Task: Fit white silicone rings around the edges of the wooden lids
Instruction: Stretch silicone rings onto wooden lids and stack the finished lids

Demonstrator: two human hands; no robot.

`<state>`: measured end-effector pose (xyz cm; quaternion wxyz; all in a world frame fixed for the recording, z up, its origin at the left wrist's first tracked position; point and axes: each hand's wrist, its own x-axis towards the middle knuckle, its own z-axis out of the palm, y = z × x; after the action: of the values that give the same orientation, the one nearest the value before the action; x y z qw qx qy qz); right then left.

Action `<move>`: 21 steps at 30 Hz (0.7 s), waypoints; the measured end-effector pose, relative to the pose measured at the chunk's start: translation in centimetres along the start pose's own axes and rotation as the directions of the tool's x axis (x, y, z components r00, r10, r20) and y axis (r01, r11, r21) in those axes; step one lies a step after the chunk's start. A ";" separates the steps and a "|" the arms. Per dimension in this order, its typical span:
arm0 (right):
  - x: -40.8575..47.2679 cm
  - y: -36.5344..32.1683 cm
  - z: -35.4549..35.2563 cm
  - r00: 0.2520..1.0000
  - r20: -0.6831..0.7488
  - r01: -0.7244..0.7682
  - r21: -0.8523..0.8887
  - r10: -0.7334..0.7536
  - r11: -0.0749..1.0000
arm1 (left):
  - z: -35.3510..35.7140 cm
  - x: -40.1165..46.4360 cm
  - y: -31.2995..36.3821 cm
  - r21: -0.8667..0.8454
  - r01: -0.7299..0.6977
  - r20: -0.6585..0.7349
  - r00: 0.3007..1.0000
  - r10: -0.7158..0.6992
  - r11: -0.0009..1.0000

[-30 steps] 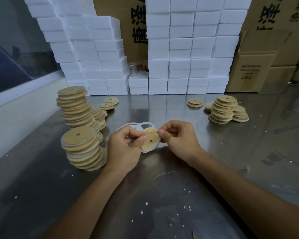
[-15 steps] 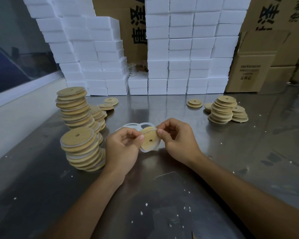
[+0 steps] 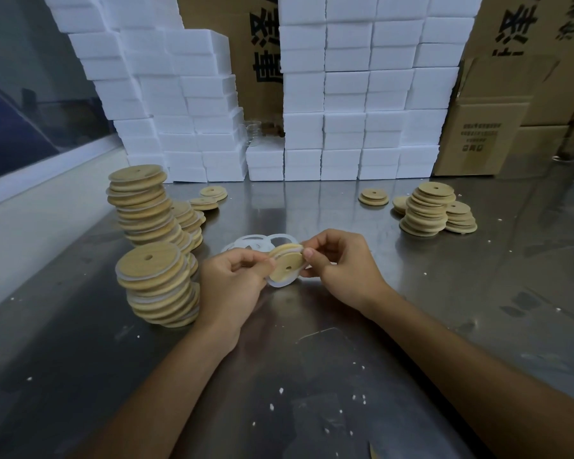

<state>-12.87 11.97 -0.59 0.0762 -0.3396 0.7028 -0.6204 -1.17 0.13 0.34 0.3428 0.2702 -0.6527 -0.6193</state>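
Two leaning stacks of ringed lids (image 3: pixel 154 279) stand at the left of the counter (image 3: pixel 478 293). The left hand (image 3: pixel 231 286) pinches the wooden lid (image 3: pixel 287 263) at its left edge above the counter's middle; the right hand (image 3: pixel 340 265) pinches the white ring (image 3: pixel 280 282) against its upper right rim. Bare lids (image 3: pixel 426 210) are stacked far right.

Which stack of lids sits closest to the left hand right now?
The near-left stack, the leaning one with white rings showing between its lids, just beside the left hand. The taller stack stands behind it; the bare stacks lie far right.
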 end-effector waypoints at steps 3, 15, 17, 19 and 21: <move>0.2 0.3 -0.2 0.998 0.039 -0.041 -0.046 0.043 0.998 | 0.1 0.0 -0.2 0.011 -0.016 0.007 1.000 0.016 1.000; -0.7 -0.6 0.0 0.937 0.042 0.337 -0.362 -0.346 0.869 | 0.3 -0.9 -0.5 0.490 -0.560 0.154 0.810 0.566 0.668; -1.1 -1.0 0.3 0.880 0.099 0.458 -0.440 -0.465 0.773 | 0.1 -0.6 -0.4 0.468 -0.595 0.141 0.781 0.609 0.654; -1.3 -1.2 0.7 0.831 0.144 0.532 -0.486 -0.537 0.694 | 0.1 -0.6 -0.4 0.445 -0.639 0.156 0.746 0.648 0.628; -1.4 -1.2 1.0 0.805 0.139 0.564 -0.485 -0.577 0.669 | 0.3 -0.7 -0.2 0.422 -0.639 0.140 0.746 0.651 0.642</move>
<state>-10.80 11.92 -0.13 -0.2220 -0.5413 0.6988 -0.4116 -0.97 0.84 0.02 0.4777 0.0984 -0.8246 -0.2868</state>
